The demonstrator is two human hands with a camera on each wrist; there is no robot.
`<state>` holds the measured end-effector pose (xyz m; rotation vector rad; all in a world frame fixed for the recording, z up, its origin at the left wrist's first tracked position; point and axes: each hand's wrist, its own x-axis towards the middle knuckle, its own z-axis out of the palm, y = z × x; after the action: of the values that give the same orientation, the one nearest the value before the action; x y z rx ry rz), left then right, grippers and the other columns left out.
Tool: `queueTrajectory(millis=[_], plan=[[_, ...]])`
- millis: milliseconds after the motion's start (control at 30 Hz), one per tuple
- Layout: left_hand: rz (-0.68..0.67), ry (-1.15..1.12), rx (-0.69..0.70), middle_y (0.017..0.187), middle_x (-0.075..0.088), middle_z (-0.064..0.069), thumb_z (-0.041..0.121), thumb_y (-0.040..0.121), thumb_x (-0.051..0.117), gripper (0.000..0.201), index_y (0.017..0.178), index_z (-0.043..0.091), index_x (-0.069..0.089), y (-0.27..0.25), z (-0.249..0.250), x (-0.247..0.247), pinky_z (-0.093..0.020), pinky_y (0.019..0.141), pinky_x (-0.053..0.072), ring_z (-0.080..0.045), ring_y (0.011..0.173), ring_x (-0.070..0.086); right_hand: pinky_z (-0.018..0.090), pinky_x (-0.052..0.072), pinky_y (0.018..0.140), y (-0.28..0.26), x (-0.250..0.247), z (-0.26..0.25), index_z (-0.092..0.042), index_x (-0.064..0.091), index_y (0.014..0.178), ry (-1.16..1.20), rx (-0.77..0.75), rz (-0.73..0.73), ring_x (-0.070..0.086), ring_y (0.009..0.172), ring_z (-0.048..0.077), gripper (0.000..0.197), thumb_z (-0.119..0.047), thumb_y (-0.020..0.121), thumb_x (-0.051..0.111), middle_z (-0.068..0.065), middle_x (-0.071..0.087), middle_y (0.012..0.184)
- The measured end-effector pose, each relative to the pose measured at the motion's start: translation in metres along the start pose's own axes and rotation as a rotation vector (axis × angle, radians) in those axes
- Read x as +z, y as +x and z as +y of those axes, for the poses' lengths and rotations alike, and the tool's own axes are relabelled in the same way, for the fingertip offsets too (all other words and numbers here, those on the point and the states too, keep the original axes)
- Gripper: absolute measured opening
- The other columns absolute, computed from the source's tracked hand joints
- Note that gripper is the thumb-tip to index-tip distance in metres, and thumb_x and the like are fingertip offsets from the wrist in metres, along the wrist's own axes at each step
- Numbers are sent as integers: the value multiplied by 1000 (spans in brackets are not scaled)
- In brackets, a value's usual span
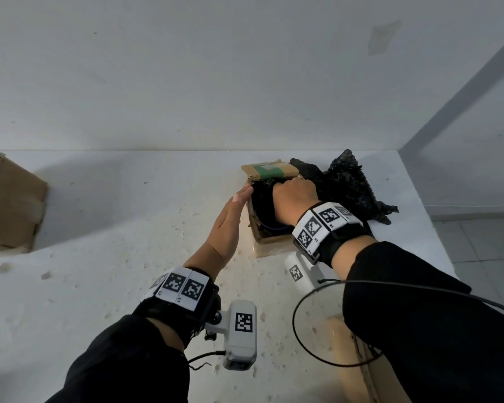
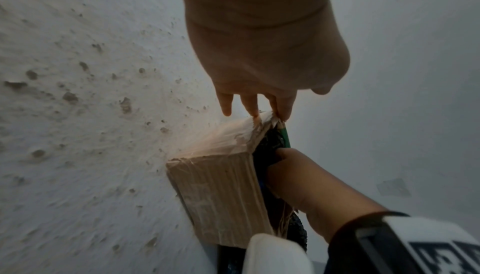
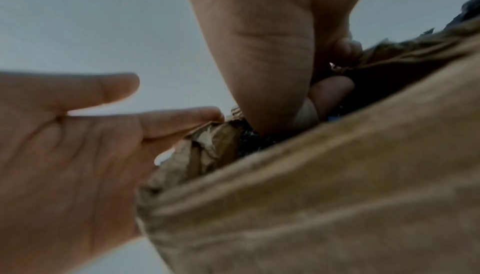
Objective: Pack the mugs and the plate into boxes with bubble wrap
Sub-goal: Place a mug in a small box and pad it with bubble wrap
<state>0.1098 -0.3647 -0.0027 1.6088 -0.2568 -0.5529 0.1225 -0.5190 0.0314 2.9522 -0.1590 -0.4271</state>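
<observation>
A small cardboard box (image 1: 271, 246) stands on the white table, its back flap (image 1: 269, 170) patched with green tape. It is stuffed with black bubble wrap (image 1: 261, 199), and a thin blue rim (image 1: 274, 228) shows low inside. My right hand (image 1: 294, 196) reaches into the box from above, its fingers curled into the wrap. My left hand (image 1: 239, 199) lies flat with straight fingers against the box's left wall. In the left wrist view its fingertips (image 2: 255, 112) touch the torn top edge of the box (image 2: 221, 186). What the wrap covers is hidden.
A loose heap of black bubble wrap (image 1: 352, 187) lies just right of the box, near the table's right edge. A bigger cardboard box (image 1: 9, 205) sits at the far left. More cardboard (image 1: 358, 359) shows under my right forearm. A wall stands behind.
</observation>
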Motion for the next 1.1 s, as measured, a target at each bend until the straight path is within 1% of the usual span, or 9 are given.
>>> queueTrajectory(millis=[133,233,267,333,567,667,833,933,1100], plan=[[-6,-20,12,147,32,19,57,89,16,61,140,33,39,0,-1,-2,-38,119,19,-1,138,27,33,43,66,-13,-1,-3,0,43,122,246,37,195,59,96,32,42,-7,83,57,17,57,113],[-4,-48,13,148,33,18,56,89,17,57,137,36,40,0,-2,-3,-37,119,18,-1,139,27,37,44,87,-22,12,-6,-2,49,116,302,-51,349,55,100,30,35,-7,82,56,14,52,116],[-3,-51,11,148,33,18,55,89,17,57,138,34,41,0,-2,-2,-37,119,18,-1,138,27,39,37,98,-23,18,-6,-5,50,118,265,-86,332,52,108,28,35,-13,85,54,11,52,118],[-3,-46,11,148,33,17,54,90,17,59,139,32,40,-1,-2,-2,-36,119,19,0,137,27,35,29,104,-24,27,-5,-7,45,128,245,-113,227,45,119,24,43,-23,89,49,8,49,125],[-1,5,20,150,31,18,55,90,16,62,143,31,37,-1,-4,-1,-37,119,18,0,139,25,37,36,101,4,17,-12,-4,47,125,228,2,24,46,119,30,45,-29,87,44,15,51,130],[5,22,19,150,31,17,56,90,16,63,143,30,37,-1,-4,-1,-37,119,19,-1,139,25,34,42,90,9,7,-11,-7,57,112,300,19,-40,56,106,28,32,-23,87,46,13,60,117],[11,-1,24,147,31,22,54,90,18,57,140,34,38,-2,-4,0,-37,119,18,1,138,25,40,33,102,-5,23,-2,-4,52,113,325,-57,245,56,99,28,32,-9,81,50,12,59,108],[8,4,32,149,30,21,54,91,18,58,141,33,38,-2,-6,0,-37,119,18,2,139,24,44,36,101,-11,36,0,-4,59,111,298,-144,354,53,101,31,35,-8,77,54,11,57,107],[16,-2,25,145,32,23,52,91,18,53,138,36,39,-3,-4,3,-35,119,19,1,138,25,44,30,102,-1,24,-8,-22,40,134,133,-184,40,36,122,28,50,-32,86,50,0,47,132]])
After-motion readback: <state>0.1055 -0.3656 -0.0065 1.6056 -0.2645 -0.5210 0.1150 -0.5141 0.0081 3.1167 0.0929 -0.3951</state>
